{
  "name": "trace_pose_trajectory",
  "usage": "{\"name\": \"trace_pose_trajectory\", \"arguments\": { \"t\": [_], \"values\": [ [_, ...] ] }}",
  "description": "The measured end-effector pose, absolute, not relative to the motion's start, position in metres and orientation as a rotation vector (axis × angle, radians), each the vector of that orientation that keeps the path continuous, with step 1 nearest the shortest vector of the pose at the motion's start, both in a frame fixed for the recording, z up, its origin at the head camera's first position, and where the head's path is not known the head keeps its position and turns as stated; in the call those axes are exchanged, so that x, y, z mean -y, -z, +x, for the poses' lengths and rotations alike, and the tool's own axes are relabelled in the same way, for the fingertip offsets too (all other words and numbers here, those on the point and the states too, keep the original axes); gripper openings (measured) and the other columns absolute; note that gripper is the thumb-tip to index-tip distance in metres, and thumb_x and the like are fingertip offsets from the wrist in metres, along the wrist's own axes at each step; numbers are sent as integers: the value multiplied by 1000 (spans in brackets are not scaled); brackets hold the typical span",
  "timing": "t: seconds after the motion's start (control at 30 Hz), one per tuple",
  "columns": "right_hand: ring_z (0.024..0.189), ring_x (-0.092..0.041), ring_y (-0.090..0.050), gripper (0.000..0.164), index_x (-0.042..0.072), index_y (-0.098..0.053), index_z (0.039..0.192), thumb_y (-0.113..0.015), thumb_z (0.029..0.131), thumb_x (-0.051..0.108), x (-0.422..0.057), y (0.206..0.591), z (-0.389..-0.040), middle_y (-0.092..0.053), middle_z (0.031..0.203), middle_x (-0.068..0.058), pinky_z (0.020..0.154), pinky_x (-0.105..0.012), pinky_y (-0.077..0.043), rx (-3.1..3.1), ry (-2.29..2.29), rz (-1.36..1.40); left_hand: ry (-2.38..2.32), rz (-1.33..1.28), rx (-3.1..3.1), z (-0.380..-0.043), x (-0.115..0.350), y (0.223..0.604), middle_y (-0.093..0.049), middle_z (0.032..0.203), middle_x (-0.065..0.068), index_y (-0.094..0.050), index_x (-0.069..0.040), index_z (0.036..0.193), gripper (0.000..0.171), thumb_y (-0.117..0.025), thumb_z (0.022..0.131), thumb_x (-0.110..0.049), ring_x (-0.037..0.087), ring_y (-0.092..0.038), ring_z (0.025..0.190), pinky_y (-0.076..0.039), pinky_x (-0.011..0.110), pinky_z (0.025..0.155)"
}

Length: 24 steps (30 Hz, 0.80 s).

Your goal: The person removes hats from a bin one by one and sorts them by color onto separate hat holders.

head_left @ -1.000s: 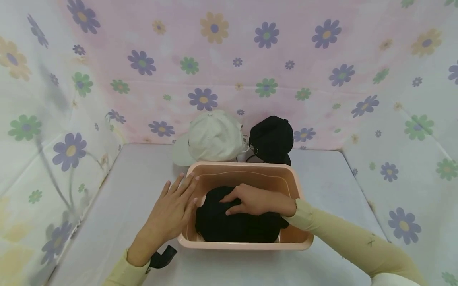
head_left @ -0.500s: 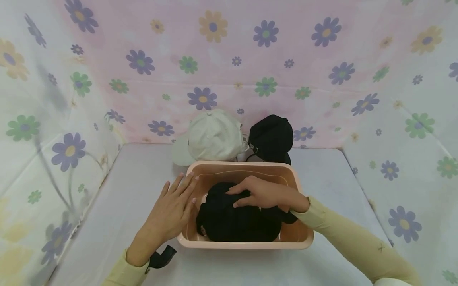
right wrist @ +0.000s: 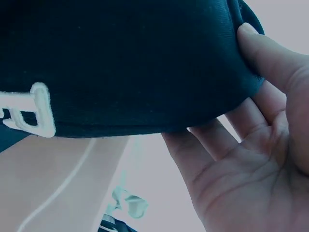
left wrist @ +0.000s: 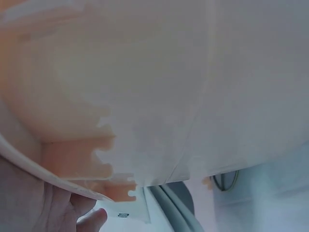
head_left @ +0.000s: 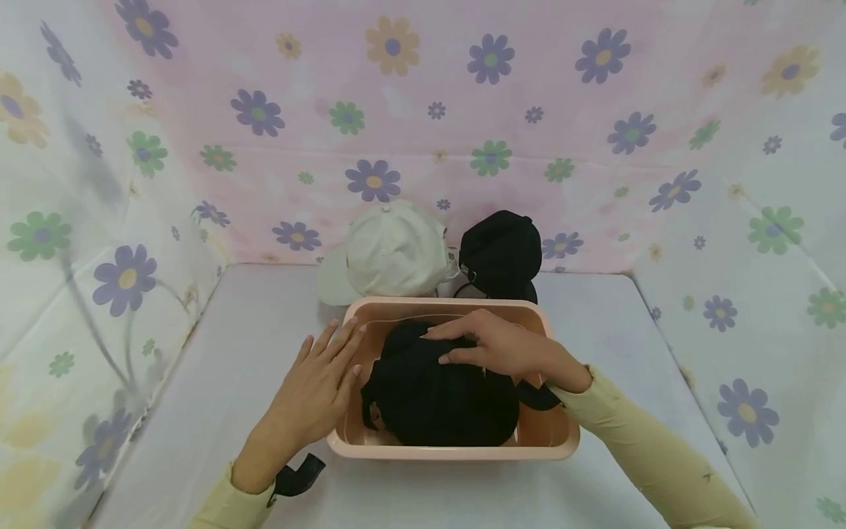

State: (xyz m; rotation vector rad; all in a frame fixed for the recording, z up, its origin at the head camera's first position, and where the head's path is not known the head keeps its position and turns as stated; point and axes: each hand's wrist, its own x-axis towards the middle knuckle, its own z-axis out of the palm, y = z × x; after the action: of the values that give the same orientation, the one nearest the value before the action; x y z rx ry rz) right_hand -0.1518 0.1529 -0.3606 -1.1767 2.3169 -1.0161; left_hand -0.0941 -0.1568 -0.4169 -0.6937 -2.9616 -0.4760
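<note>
A black baseball cap (head_left: 443, 408) is inside the peach plastic basin (head_left: 456, 453), its back strap opening toward the left and its brim (head_left: 538, 397) toward the right. My right hand (head_left: 512, 349) grips the cap's crown, thumb on one side and fingers on the other, as the right wrist view shows. White raised lettering (right wrist: 36, 111) marks the cap's front there. Straight-fingered, my left hand (head_left: 311, 393) rests at the basin's left rim. Only part of that hand (left wrist: 53, 208) shows beside the pale basin wall in the left wrist view.
Behind the basin stand a white cap (head_left: 396, 253) and a second black cap (head_left: 502, 253), side by side. Flower-printed cloth (head_left: 423, 88) walls in the white table (head_left: 264, 308) at the back and both sides. A black strap (head_left: 300, 474) hangs at my left wrist.
My right hand has moved up and to the right, drawing the black cap's crown toward the basin's far side. The cap's strap opening and brim show more now. My left hand has stayed put.
</note>
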Motion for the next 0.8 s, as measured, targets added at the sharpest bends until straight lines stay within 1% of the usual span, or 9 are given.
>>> {"name": "trace_pose_trajectory", "arguments": {
  "t": [0.1,0.23,0.33,0.5,0.6,0.63,0.67,0.7,0.8],
  "values": [
    [119,-16,-64,45,6,-61,141,-70,96,10,-157,354,-152,-61,143,-11,85,-27,-56,-2318,1099,-1137,492,-683,2965,-95,157,417,-27,167,10,-34,-9,159,56,-47,107,-26,41,-24,153,-18,66,120],
    [65,-6,-60,45,3,-60,141,-67,97,2,-165,345,-150,-67,131,-17,55,-24,-41,-2317,1221,-1114,516,-676,2968,-94,158,418,-27,167,10,-35,-8,159,54,-45,108,-26,40,-23,153,-18,67,120],
    [47,-9,-46,45,3,-58,142,-63,98,-2,-173,336,-149,-69,92,-16,50,-26,-35,-2308,1288,-1113,535,-673,2970,-93,159,418,-28,167,11,-35,-9,159,54,-45,108,-26,40,-23,153,-18,67,120],
    [55,-9,-54,42,1,-59,141,-59,99,-5,-184,320,-149,-50,61,-7,50,-30,-34,-2325,1348,-1078,548,-677,2962,-93,159,418,-27,167,10,-35,-9,159,55,-46,108,-24,40,-23,154,-18,67,120],
    [66,-5,-61,41,1,-60,140,-60,99,-5,-191,307,-151,-70,82,-8,55,-26,-43,-2375,1357,-1104,558,-673,2959,-94,159,420,-27,167,10,-35,-9,159,55,-48,107,-23,41,-23,153,-18,67,120],
    [67,-3,-61,41,0,-61,139,-61,98,-5,-194,303,-151,-70,79,-6,57,-26,-45,-2403,1360,-1119,565,-670,2958,-94,159,420,-27,167,10,-35,-9,159,55,-48,107,-22,41,-23,153,-18,67,119],
    [77,-4,-65,41,0,-61,139,-61,98,-5,-197,298,-152,-75,92,-6,61,-25,-49,-2423,1372,-1140,572,-665,2959,-94,159,420,-27,167,10,-35,-9,159,55,-48,107,-22,41,-23,153,-18,67,120],
    [70,-2,-59,40,-1,-62,138,-61,98,-6,-200,293,-152,-74,93,-2,62,-23,-49,-2461,1377,-1163,578,-666,2957,-94,159,420,-27,167,10,-35,-9,159,55,-48,107,-22,41,-23,153,-18,67,119],
    [78,0,-63,39,-2,-65,134,-60,96,-11,-209,277,-154,-72,96,10,69,-20,-52,-2560,1439,-1193,584,-674,2953,-95,159,421,-27,167,11,-35,-10,159,55,-48,107,-23,41,-23,153,-18,68,119]
  ]
}}
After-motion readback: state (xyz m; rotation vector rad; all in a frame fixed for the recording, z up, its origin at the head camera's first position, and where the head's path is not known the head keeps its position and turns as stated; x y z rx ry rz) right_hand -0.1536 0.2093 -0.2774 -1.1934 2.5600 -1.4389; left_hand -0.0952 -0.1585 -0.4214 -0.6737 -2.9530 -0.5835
